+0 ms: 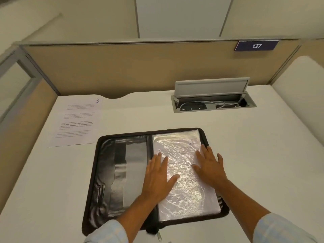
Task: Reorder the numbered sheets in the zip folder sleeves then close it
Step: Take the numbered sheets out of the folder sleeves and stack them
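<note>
White laminate table [245, 155] carries everything here, backed by a beige fabric partition [122, 71]. Near the front edge lies the black zip folder [105, 163], spread fully open. It has dark pockets on its left cover and, on its right half, a stack of clear, crinkled plastic sleeves [183, 174] with white sheets inside. A loose white printed sheet with a handwritten 3 [77, 123] lies flat on the table just beyond the folder's far left corner, apart from it. A recessed grey cable box with its lid raised [213, 100] sits well away at the far right.

Both hands lie flat on the top sleeve, the left hand [157, 178] by the spine and the right hand [209, 165] toward the outer edge. The fingers [157, 159] are straight, spread and released, grasping nothing.

The step in hand looks like steadying the stack before working a sheet in or out. Glare on the film hides the number beneath, so tilting the sleeve to read it first seems wise. One palm should pin the stack near the spine while the other lifts a single sleeve by its free edge. Thin film tends to cling, so two sleeves may rise together. The small metal zip pull [159, 235] at the near edge comes last.
</note>
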